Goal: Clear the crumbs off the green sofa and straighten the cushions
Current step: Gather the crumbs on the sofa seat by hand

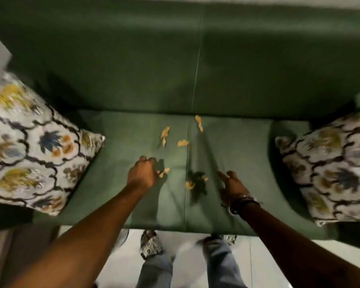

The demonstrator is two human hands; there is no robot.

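The green sofa (237, 142) fills the view, with several pale yellow crumbs (164, 135) scattered around the seam in the middle of its seat. My left hand (142, 173) hovers over the seat with its fingers curled at a crumb (164, 171); the image is too blurred to tell whether it grips that crumb. My right hand (232, 187), with bracelets on the wrist, is stretched out flat with its fingers apart, just right of two more crumbs (190, 185). A floral cushion (29, 146) leans at the left end and another floral cushion (330, 169) at the right end.
The sofa's backrest (175, 59) rises behind the seat. Below the seat's front edge is a pale floor (187, 256) with my feet in patterned slippers (151, 244) and jeans.
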